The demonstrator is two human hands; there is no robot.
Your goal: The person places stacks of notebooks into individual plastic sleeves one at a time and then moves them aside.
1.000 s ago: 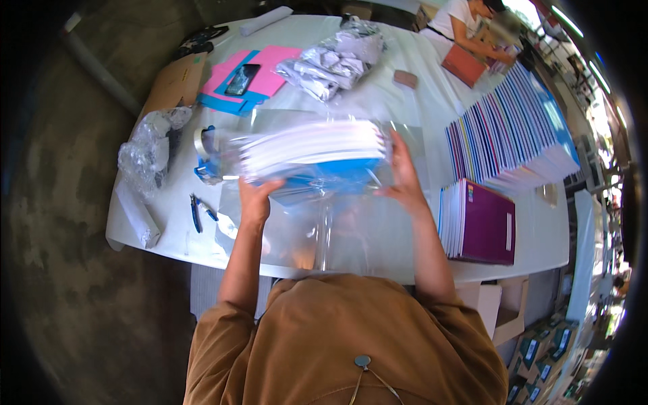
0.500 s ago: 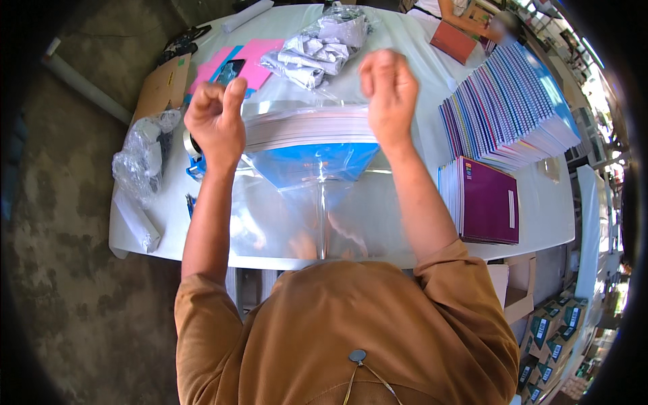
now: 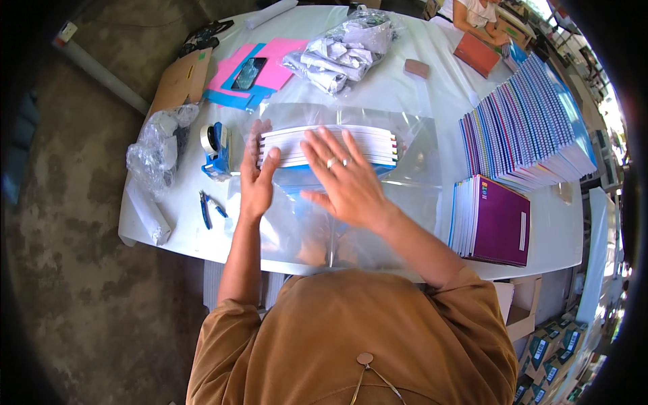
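A stack of books or notebooks (image 3: 376,143) with white page edges and a blue cover lies on a clear plastic sheet (image 3: 417,172) in front of me. My left hand (image 3: 257,181) is held upright against the stack's left end, its fingers stretched. Over the stack's front middle lies my right hand (image 3: 351,181), flat with fingers spread, a ring on it. It hides part of the page edges and the blue cover. Neither hand grips anything.
Left of the stack are a blue tape dispenser (image 3: 217,155) and small cutters (image 3: 206,210). Spiral notebooks (image 3: 520,121) and purple notebooks (image 3: 499,219) are piled right. Behind lie crumpled plastic (image 3: 347,54), a phone (image 3: 249,73) and a brown block (image 3: 416,68). Another person (image 3: 476,17) sits far right.
Both hands, raised with curled fingers before, have come down and opened onto the stack. The blue cover, widely seen earlier, is now mostly hidden. The whole view has shifted somewhat.
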